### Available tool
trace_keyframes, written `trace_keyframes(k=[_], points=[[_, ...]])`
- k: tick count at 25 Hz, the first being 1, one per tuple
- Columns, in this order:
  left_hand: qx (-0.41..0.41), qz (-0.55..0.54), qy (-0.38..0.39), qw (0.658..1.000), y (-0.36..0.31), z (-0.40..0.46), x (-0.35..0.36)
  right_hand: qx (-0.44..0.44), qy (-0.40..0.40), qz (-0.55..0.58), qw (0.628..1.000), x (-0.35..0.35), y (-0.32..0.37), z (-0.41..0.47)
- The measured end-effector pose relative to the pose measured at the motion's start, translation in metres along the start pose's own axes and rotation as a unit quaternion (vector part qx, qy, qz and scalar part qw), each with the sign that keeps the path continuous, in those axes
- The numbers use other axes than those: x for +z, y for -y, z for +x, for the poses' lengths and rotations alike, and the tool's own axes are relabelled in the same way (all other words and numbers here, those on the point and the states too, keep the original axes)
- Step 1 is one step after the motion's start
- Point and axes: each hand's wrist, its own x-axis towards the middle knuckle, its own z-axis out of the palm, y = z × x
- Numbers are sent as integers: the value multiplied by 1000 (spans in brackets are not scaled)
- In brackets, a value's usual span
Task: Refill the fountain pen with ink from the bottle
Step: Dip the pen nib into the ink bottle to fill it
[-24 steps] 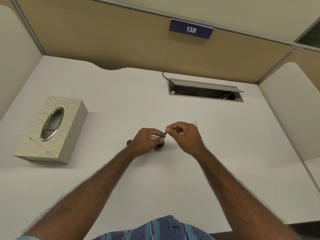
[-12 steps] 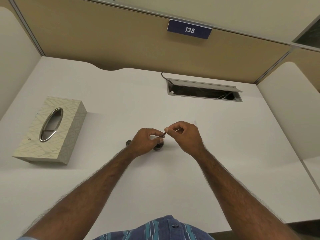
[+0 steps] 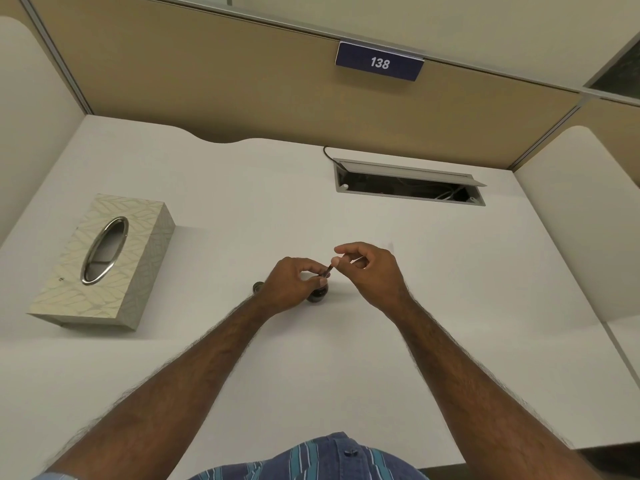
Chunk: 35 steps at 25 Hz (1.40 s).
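Fountain pen: only a short dark stub shows, pinched between both hands above the desk's centre. Left hand curled, fingertips closed on the lower end of the pen. Right hand thumb and forefinger pinching the upper end, other fingers loosely bent. Too small to tell which pen part is which.

Ink bottle dark, round, standing on the desk directly under the left fingers, partly hidden by that hand. Small dark round cap lies on the desk just left of the left wrist, apart from the bottle.

Desk white, plain, wavy cut-out along the back edge. Tissue box pale with leaf pattern and metal oval opening, at far left, well apart from the hands. Cable tray recessed at back right, grey lid propped open, wires inside; black cable curls at its left corner.

Tan partition panels surround the desk, white side dividers both sides. Blue sign reading 138 on the back panel. Striped blue shirt at bottom edge.
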Motion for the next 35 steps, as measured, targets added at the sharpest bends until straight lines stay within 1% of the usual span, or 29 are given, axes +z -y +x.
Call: trace_keyframes(k=[2, 7, 11, 14, 19, 26, 35], points=[[-1, -2, -1, 1000, 0, 0, 0, -13, 0, -7, 1000, 0, 0, 0], [-2, 3, -1, 1000, 0, 0, 0, 9, 3, -5, 1000, 0, 2, 1], [0, 12, 1, 1000, 0, 0, -1, -5, 10, -11, 1000, 0, 0, 0], [2, 7, 2, 1000, 0, 0, 0, 8, 8, -14, 1000, 0, 1, 1], [-3, 18, 1, 1000, -2, -1, -1, 32, 11, 21, 999, -2, 1, -1], [-5, -42, -27, 999, 1, -5, -6, 62, -1, 77, 995, -10, 4, -5], [-6, -53, -48, 997, 4, -15, -4, 71, -28, 107, 991, -22, 5, -11]])
